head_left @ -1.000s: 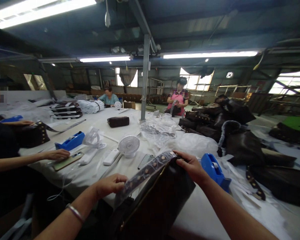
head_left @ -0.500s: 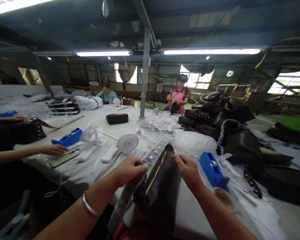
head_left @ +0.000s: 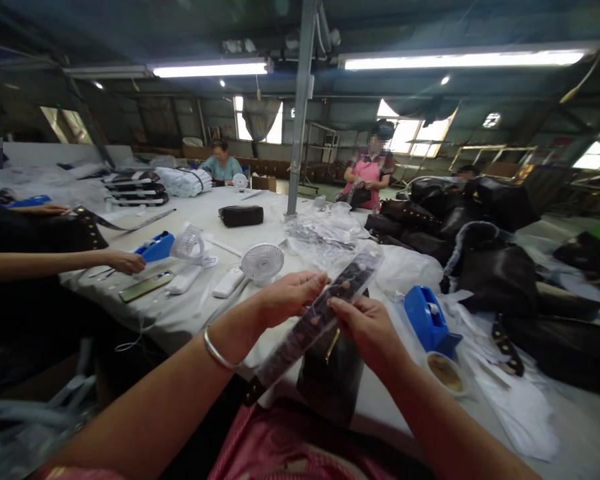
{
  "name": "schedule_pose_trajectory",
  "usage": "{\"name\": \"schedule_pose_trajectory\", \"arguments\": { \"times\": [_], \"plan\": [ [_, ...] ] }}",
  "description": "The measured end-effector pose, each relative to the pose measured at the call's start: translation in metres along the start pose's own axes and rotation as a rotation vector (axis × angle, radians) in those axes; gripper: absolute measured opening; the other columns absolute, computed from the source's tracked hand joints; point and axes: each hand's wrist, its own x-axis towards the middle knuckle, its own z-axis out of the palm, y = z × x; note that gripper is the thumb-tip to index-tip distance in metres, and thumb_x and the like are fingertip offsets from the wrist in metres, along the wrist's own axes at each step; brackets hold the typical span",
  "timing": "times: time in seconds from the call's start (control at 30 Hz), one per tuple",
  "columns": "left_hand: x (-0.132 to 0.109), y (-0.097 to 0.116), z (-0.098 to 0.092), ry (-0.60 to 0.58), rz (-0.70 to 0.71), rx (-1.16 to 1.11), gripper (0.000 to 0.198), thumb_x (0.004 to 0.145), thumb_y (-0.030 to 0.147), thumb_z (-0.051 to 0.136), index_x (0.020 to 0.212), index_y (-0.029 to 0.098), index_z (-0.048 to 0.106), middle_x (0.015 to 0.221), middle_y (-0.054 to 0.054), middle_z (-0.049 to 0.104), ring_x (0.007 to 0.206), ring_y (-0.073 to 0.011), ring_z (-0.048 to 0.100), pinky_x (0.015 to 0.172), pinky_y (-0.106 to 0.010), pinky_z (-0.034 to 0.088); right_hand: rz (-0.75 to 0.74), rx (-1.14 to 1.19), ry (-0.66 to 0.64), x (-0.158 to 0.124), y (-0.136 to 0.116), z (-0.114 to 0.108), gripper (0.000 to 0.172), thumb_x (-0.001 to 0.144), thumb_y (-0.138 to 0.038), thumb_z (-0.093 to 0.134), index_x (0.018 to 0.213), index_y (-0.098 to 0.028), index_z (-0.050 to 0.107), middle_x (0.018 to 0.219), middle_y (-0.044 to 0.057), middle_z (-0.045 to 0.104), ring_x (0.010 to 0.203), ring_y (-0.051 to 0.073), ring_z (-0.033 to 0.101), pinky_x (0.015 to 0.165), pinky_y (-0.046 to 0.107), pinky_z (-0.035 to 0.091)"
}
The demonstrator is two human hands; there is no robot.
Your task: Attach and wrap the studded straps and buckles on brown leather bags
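A dark studded bag strap [head_left: 313,327] in a clear plastic sleeve slants across in front of me. My right hand [head_left: 367,327] grips it with the thumb on top. My left hand [head_left: 297,293] pinches at its upper left edge; the exact grip of its fingertips is partly hidden. Below the strap stands a dark brown bag [head_left: 330,380] with a gold zipper, partly covered by the strap and my right hand.
A blue tape dispenser [head_left: 427,320] and a tub [head_left: 445,373] are at my right. A white fan [head_left: 263,261] and a phone [head_left: 147,285] lie left. Dark bags [head_left: 500,273] are heaped at right. A co-worker's hand [head_left: 127,262] is near another blue dispenser [head_left: 156,247].
Both hands have come off the bag's open top to the strap, which now lies across the bag in front. The co-worker's hand has moved up from the phone toward the dispenser.
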Motion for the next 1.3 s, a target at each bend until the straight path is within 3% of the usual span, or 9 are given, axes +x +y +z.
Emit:
{"name": "schedule_pose_trajectory", "arguments": {
  "times": [0.1, 0.23, 0.47, 0.63, 0.73, 0.8, 0.93, 1.07, 1.3],
  "plan": [
    [-0.024, -0.026, -0.009, -0.089, -0.142, -0.063, 0.051, 0.08, 0.061, 0.064, 0.094, 0.012, 0.068, 0.08, -0.009, 0.07, 0.069, -0.0172, 0.065, 0.064, -0.026, 0.049, -0.009, 0.128, 0.145, 0.015, -0.012, -0.014, 0.034, 0.069, -0.043, 0.077, 0.062, -0.015, 0.059, 0.046, -0.006, 0.047, 0.04, 0.005, 0.034, 0.038, 0.018, 0.023],
    [-0.05, -0.049, -0.019, -0.059, -0.209, -0.062, 0.037, 0.078, 0.049, 0.073, 0.089, 0.014, 0.068, 0.075, -0.006, 0.07, 0.065, -0.0145, 0.064, 0.066, -0.025, 0.05, -0.068, 0.203, 0.244, 0.033, -0.015, -0.03, 0.034, 0.067, -0.037, 0.079, 0.06, -0.017, 0.053, 0.044, -0.007, 0.045, 0.036, 0.004, 0.034, 0.033, 0.017, 0.022],
    [-0.072, -0.047, -0.032, 0.025, -0.209, -0.077, 0.039, 0.081, 0.051, 0.068, 0.089, 0.014, 0.071, 0.078, -0.008, 0.072, 0.066, -0.0151, 0.064, 0.063, -0.024, 0.048, -0.107, 0.306, 0.376, 0.05, -0.013, -0.046, 0.029, 0.065, -0.028, 0.078, 0.062, -0.018, 0.051, 0.047, -0.008, 0.047, 0.036, 0.004, 0.035, 0.03, 0.015, 0.024],
    [-0.071, -0.047, -0.036, 0.052, -0.171, 0.006, 0.028, 0.075, 0.037, 0.077, 0.087, 0.013, 0.072, 0.077, -0.005, 0.07, 0.063, -0.0125, 0.06, 0.059, -0.021, 0.044, -0.12, 0.274, 0.306, 0.054, -0.002, -0.055, 0.027, 0.069, -0.031, 0.078, 0.066, -0.018, 0.054, 0.052, -0.007, 0.05, 0.04, 0.005, 0.04, 0.032, 0.016, 0.028],
    [-0.063, -0.057, -0.04, 0.144, -0.135, -0.055, 0.024, 0.075, 0.033, 0.077, 0.085, 0.013, 0.07, 0.071, -0.002, 0.067, 0.059, -0.0103, 0.057, 0.055, -0.019, 0.042, -0.168, 0.077, 0.179, 0.048, 0.015, -0.059, 0.025, 0.08, -0.043, 0.068, 0.078, -0.018, 0.063, 0.063, -0.001, 0.061, 0.052, 0.01, 0.053, 0.045, 0.02, 0.043],
    [-0.053, -0.068, -0.04, 0.195, -0.068, -0.17, 0.024, 0.076, 0.033, 0.077, 0.087, 0.013, 0.068, 0.069, -0.002, 0.066, 0.058, -0.0104, 0.057, 0.056, -0.02, 0.043, -0.237, -0.177, 0.075, 0.037, 0.028, -0.057, 0.029, 0.086, -0.045, 0.061, 0.097, -0.019, 0.068, 0.085, 0.005, 0.07, 0.073, 0.016, 0.063, 0.066, 0.029, 0.053],
    [-0.03, -0.088, -0.031, 0.235, 0.014, -0.403, 0.021, 0.079, 0.032, 0.074, 0.087, 0.014, 0.064, 0.065, 0.0, 0.062, 0.058, -0.0089, 0.056, 0.061, -0.021, 0.045, -0.475, -0.621, -0.198, 0.006, 0.05, -0.041, 0.036, 0.089, -0.037, 0.059, 0.121, -0.022, 0.065, 0.123, 0.01, 0.065, 0.117, 0.027, 0.055, 0.103, 0.046, 0.041],
    [-0.008, -0.082, -0.021, 0.281, -0.023, -0.336, 0.025, 0.077, 0.033, 0.076, 0.086, 0.015, 0.062, 0.065, 0.001, 0.062, 0.054, -0.0078, 0.053, 0.054, -0.019, 0.042, -0.548, -0.811, -0.364, -0.021, 0.057, -0.034, 0.031, 0.089, -0.034, 0.06, 0.117, -0.024, 0.067, 0.116, 0.007, 0.07, 0.125, 0.029, 0.05, 0.108, 0.05, 0.034],
    [0.066, -0.058, -0.034, 0.445, 0.029, 0.189, 0.033, 0.077, 0.045, 0.067, 0.086, 0.014, 0.063, 0.066, 0.001, 0.061, 0.056, -0.0123, 0.054, 0.054, -0.023, 0.04, -0.534, -0.824, -0.3, -0.039, 0.059, -0.056, 0.034, 0.087, -0.036, 0.061, 0.119, -0.025, 0.065, 0.119, 0.007, 0.068, 0.13, 0.03, 0.046, 0.11, 0.05, 0.034]
  ]
}}
